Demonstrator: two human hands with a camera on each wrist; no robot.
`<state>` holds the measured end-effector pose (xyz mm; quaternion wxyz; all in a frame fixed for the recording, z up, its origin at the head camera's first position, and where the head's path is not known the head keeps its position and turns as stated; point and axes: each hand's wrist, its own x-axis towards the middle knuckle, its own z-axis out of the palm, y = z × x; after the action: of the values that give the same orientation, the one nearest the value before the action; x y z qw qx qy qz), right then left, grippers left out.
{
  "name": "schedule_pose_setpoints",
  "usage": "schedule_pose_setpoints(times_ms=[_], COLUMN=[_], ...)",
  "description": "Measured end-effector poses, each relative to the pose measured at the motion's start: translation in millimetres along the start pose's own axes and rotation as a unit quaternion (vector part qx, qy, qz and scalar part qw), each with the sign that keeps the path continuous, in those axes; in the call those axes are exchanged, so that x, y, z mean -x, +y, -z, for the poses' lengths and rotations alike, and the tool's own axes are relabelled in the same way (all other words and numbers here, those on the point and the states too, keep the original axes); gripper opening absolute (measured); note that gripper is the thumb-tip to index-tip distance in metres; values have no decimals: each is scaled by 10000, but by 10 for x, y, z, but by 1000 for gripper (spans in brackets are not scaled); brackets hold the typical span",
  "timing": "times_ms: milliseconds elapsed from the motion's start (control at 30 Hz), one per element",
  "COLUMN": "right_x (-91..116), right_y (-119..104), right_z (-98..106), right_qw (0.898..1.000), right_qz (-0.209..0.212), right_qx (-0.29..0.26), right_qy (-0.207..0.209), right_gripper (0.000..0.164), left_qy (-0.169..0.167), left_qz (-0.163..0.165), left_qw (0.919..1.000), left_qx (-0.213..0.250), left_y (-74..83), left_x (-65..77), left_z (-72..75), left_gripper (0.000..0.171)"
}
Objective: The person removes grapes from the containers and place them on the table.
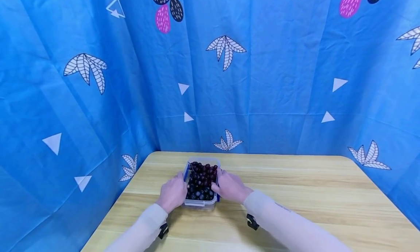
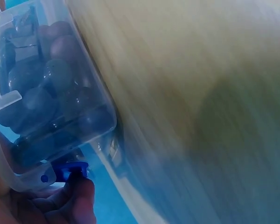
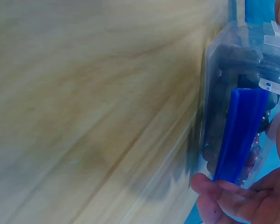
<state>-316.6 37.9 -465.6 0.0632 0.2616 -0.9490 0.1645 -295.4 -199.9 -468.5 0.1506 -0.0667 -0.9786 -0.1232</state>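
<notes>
A clear plastic food container (image 1: 198,203) with blue side clips sits near the back left of the table, filled with dark grapes (image 1: 201,181). On its left side my left hand (image 1: 172,192) grips the rim, fingers curled at the blue clip (image 2: 70,171) in the left wrist view. From the right side my right hand (image 1: 229,186) holds the container, its thumb along the top edge. The right wrist view shows another blue clip (image 3: 241,135) hanging down the container's wall, with fingertips (image 3: 206,184) right at its lower end.
The light wooden table (image 1: 305,193) extends to the right and toward me. A blue patterned curtain (image 1: 279,99) hangs behind it and along both sides. A black strap (image 1: 252,221) shows under the right sleeve, another (image 1: 163,230) under the left.
</notes>
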Motion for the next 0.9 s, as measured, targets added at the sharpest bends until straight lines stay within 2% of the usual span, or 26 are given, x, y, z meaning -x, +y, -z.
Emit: schedule_pose_setpoints(times_ms=[133,400,667,900], right_x=[90,282,460,574], right_y=[4,47,78,111], right_z=[25,107,178,204], right_qw=[10000,9999,9996,9998], right_qz=[-52,-34,-39,-42], right_qx=[33,-152,-288,-203], right_qy=[-25,-19,-35,54], right_gripper=[74,73,73,72], left_qy=[-9,-148,-135,-206], left_qz=[-118,-209,-489,-508], left_qw=[9999,9996,9985,9981], left_qx=[8,129,213,282], left_y=[71,225,359,451], left_x=[70,141,250,319], left_z=[23,34,49,78], left_gripper=[21,28,21,19])
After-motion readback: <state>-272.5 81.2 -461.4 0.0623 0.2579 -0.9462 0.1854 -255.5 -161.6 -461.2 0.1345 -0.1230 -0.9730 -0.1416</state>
